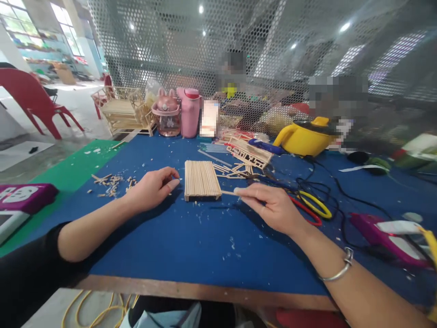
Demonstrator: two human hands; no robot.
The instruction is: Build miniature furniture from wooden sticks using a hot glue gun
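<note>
A small platform of wooden sticks (202,177) laid side by side sits on the blue mat (205,237), raised on low legs. Left of it rests my left hand (154,186), fingers curved and thumb apart, with nothing visible between them; a small gap separates it from the platform. My right hand (268,202) pinches a thin wooden stick (228,193) between thumb and fingers. The stick points left, its tip by the platform's lower right corner; whether it touches cannot be made out.
Short stick offcuts (111,183) lie left. Loose sticks (235,170), a wooden lattice piece (251,154) and red-and-yellow-handled pliers (316,205) are right. Behind stand a pink flask (190,114), stick furniture (124,111) and a yellow pot (307,139). Black cables (336,191) cross the right side.
</note>
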